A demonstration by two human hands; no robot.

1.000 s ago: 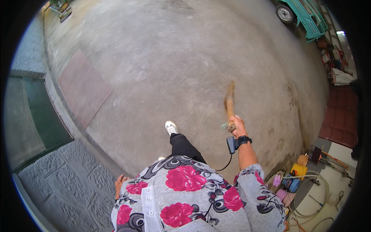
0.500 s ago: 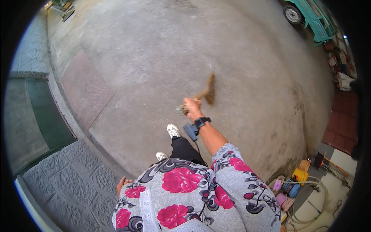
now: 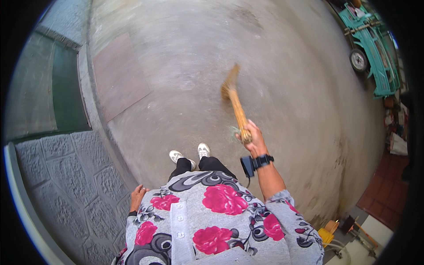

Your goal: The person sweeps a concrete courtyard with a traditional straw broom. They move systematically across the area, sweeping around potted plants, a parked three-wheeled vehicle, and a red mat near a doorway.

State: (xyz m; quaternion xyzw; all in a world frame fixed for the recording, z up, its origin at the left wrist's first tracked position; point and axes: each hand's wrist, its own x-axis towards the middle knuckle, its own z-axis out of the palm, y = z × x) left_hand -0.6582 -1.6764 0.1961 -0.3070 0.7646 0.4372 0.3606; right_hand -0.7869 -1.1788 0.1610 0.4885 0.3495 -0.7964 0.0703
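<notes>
The right hand (image 3: 255, 140) has its fingers clenched round the near end of a short broom (image 3: 236, 104), bristles toward eleven o'clock above the floor (image 3: 190, 88); at eight o'clock, the left hand (image 3: 138, 196) hangs relaxed, fingers loosely bent

A short hand broom (image 3: 237, 105) has a tan, stalk-like handle (image 3: 240, 115) and a brown, motion-blurred brush head (image 3: 229, 84); it slants forward and slightly left from the right hand (image 3: 253, 138), which grips its near end; wispy pale-green material (image 3: 234, 131) shows beside the grip; whether the bristles touch the concrete floor (image 3: 194, 88) is unclear.
</notes>
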